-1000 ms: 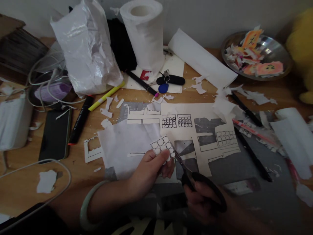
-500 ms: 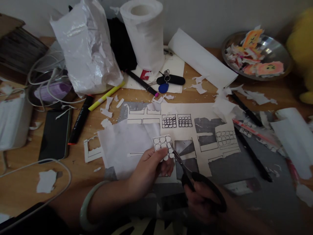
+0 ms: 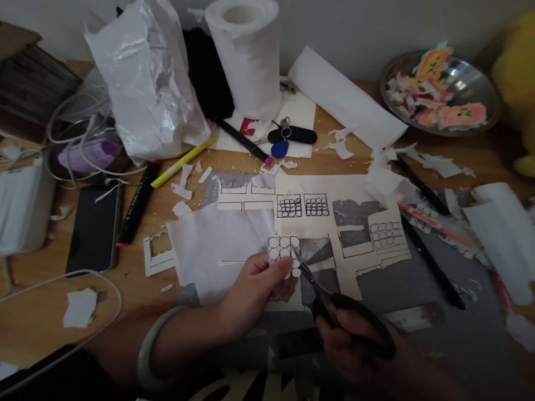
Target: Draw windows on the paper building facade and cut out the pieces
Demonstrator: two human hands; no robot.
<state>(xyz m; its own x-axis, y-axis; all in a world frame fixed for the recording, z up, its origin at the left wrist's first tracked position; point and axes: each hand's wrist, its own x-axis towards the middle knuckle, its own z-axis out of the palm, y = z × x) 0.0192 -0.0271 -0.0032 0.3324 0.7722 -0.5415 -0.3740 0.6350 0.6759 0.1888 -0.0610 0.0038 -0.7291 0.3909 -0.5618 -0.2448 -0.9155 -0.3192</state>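
Note:
Between thumb and fingers, my left hand (image 3: 263, 281) pinches a small piece of paper (image 3: 279, 245) drawn with rows of black-outlined circles. My right hand (image 3: 346, 340) is closed around the black handles of a pair of scissors (image 3: 320, 292). Their blades reach the right edge of the paper piece, beside the circles. Beneath both hands lies a drawn-on sheet of paper (image 3: 309, 225) with several cut-out openings, resting on a grey cutting mat (image 3: 388, 289). A blank white sheet (image 3: 200, 239) lies to the left, partly over the drawn one.
Paper scraps (image 3: 79, 307) litter the wooden desk. Leftward are a phone (image 3: 94, 228), a black marker (image 3: 137, 203) and a white cable (image 3: 119, 298). A paper roll (image 3: 246, 67) and a plastic-wrapped package (image 3: 146, 83) stand behind. A metal bowl (image 3: 480, 89) holds coloured paper pieces at back right.
My left hand has shifted slightly right and turned the circle-drawn piece more upright. The scissors have moved slightly right, and their blades stay at the piece's right edge.

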